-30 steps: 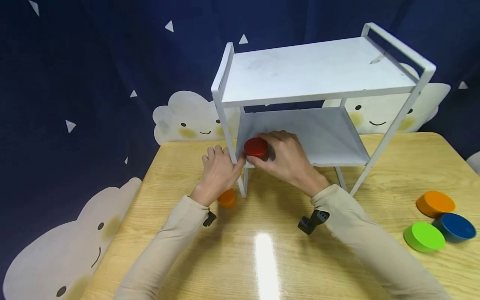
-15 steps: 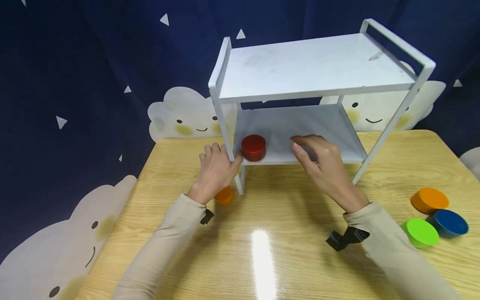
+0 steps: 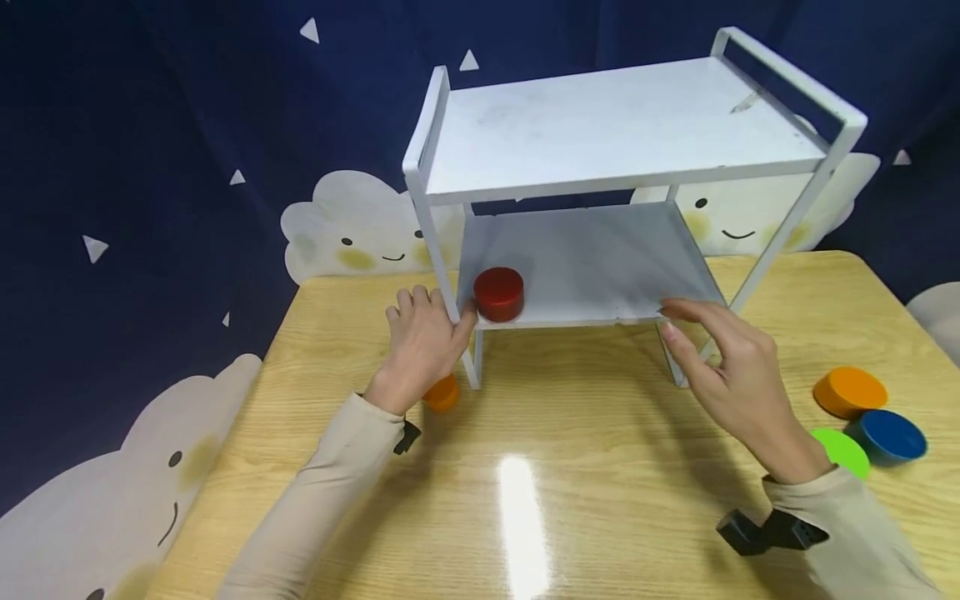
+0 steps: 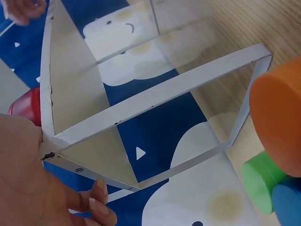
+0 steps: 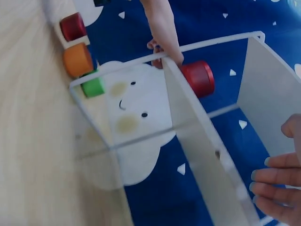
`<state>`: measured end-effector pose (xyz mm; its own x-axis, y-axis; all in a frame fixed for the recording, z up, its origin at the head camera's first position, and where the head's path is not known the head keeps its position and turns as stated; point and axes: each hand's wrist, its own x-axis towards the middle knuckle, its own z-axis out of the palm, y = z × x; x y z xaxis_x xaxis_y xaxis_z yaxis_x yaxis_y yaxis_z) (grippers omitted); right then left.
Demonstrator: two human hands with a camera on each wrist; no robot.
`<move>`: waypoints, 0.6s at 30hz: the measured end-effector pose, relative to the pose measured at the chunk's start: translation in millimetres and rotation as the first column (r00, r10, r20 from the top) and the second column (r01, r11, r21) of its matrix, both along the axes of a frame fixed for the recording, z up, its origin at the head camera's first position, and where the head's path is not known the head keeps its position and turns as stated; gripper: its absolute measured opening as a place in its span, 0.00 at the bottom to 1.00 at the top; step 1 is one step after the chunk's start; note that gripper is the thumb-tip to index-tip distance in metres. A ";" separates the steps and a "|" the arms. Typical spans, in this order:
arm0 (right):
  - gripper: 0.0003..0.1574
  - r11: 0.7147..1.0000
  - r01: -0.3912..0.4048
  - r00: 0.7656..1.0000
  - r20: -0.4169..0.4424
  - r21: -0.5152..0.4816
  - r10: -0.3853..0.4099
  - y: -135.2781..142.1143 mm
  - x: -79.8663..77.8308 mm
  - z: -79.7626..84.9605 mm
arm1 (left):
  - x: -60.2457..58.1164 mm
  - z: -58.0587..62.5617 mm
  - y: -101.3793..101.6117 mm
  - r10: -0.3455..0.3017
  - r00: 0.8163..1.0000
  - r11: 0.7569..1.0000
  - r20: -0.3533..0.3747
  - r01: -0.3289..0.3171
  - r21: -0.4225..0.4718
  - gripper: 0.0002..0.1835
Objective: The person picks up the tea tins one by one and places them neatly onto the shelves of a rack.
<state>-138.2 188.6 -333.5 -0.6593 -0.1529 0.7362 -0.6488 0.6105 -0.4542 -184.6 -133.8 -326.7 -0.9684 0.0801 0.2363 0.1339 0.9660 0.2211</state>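
Observation:
A white two-tier shelf rack (image 3: 622, 133) stands on the wooden table. My left hand (image 3: 422, 346) grips its front left post at the lower shelf's corner, the thumb on the inner side; in the left wrist view its fingers (image 4: 101, 207) curl below the corner. Just right of that thumb, a red round block (image 3: 498, 294) sits upright on the lower shelf (image 3: 592, 258), at its left front. My right hand (image 3: 738, 375) holds nothing. Its thumb and fingers are spread apart near the lower shelf's front right corner.
Right on the table are an orange round block (image 3: 850, 392), a blue one (image 3: 888, 437) and a green one (image 3: 842, 454) partly behind my right wrist. Another orange block (image 3: 442, 393) lies under my left wrist. In the right wrist view, a dark red block (image 5: 73, 27) also shows.
My right hand has let go of the red block and moved right, away from it. The block stays on the lower shelf. My left hand keeps its hold on the post.

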 end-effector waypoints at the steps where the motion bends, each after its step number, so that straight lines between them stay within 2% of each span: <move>1: 0.16 1.000 0.016 1.000 0.003 -0.004 -0.016 5.3 3.7 -3.0 | -0.1 0.3 0.1 0.000 1.000 1.000 -0.001 0.000 -0.002 0.27; 6: 0.15 0.992 0.119 0.993 0.028 -0.040 -0.118 35.3 25.0 -23.9 | -3.2 0.2 2.2 -0.013 1.000 1.000 -0.001 0.013 0.013 0.28; 10: 0.18 0.974 0.227 0.970 0.095 -0.005 -0.225 60.7 40.2 -43.8 | -5.2 -2.2 2.8 -0.014 1.000 1.000 0.012 0.014 0.028 0.28; 14: 0.23 0.938 0.337 0.917 0.199 0.080 -0.346 78.5 50.8 -63.6 | -4.4 -4.1 1.8 0.000 1.000 1.000 0.025 0.000 0.028 0.27; 18: 0.26 0.897 0.398 0.853 0.282 0.193 -0.439 91.5 57.6 -77.9 | -2.7 -6.2 0.9 0.004 0.999 1.000 0.044 -0.005 0.019 0.28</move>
<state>-80.6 280.1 -411.4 -0.8718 0.1141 0.4764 -0.1570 0.8562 -0.4923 -187.3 -132.9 -333.0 -0.9783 0.0714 0.1946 0.1190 0.9621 0.2454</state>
